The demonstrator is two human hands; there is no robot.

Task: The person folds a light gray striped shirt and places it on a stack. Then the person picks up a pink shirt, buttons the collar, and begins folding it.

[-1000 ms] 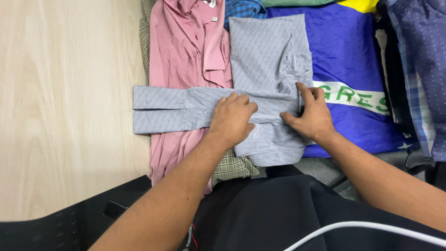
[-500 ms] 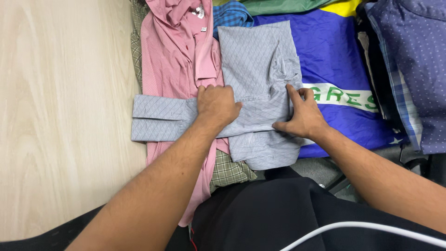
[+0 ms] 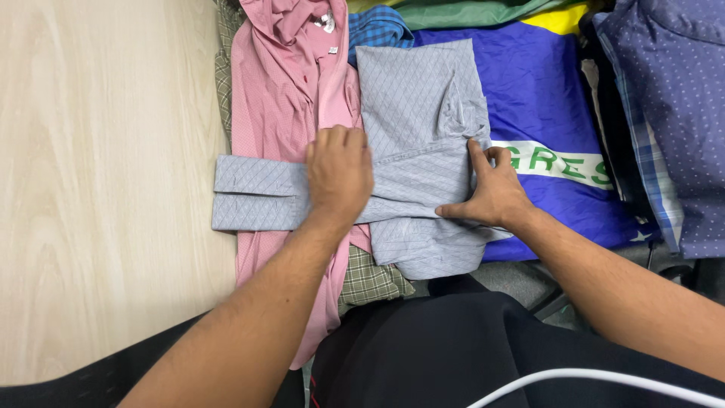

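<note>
Hands are pressing flat on a grey checked cotton shirt (image 3: 411, 128) in the middle of the frame. Left hand (image 3: 337, 175) is lying open, palm down, on the folded sleeves (image 3: 253, 193). Right hand (image 3: 491, 193) is resting open on the shirt's right edge, beside a blue shiny cloth (image 3: 551, 91). A pink shirt (image 3: 276, 98) is lying underneath, next to a pale wooden table (image 3: 98, 174).

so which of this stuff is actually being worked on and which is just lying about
Being worked on:
- grey diamond-pattern shirt, sleeves laid across it
- left hand, flat on the sleeves
- right hand, pressing the shirt's right edge

Lying about:
- pink shirt
- blue flag
- green plaid shirt
- dotted navy shirt
</note>
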